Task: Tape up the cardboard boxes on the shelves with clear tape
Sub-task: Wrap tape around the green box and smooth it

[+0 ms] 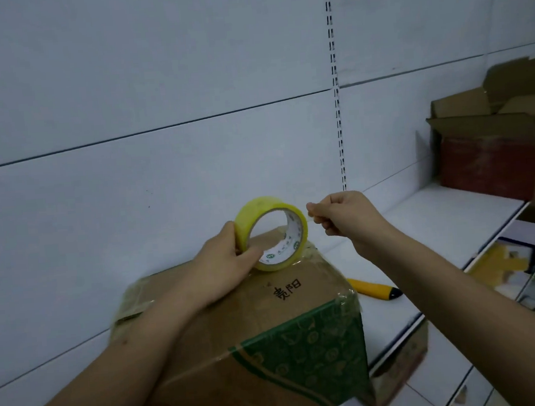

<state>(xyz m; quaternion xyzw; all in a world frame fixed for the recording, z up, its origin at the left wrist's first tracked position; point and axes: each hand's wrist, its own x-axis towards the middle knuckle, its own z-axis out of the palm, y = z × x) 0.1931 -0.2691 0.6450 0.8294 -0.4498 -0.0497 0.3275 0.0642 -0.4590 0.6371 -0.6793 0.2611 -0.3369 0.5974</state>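
A white metal shelf (427, 222) runs from the near left to the far right, backed by pale panelled wall (154, 83) with a slotted upright strip (336, 101) rising behind it. On the near part of the shelf sits a closed brown cardboard box with a green printed side and black handwritten characters on its top (269, 324), its edges glossy with clear tape. The left hand (229, 260) grips a yellowish roll of clear tape with a white inner core (273, 232), fingers curled round its left rim, holding it upright just above the far edge of the box top. The right hand (343, 212), just to the right of the roll, has its fingers curled with thumb and forefinger pinched together; whether a tape end lies between them cannot be told. On the shelf to the right of the box lies a yellow utility knife with a black tip (375, 289). Far right stands an open brown cardboard box with raised flaps (485, 140), a dark red surface showing inside it; what this is cannot be told.
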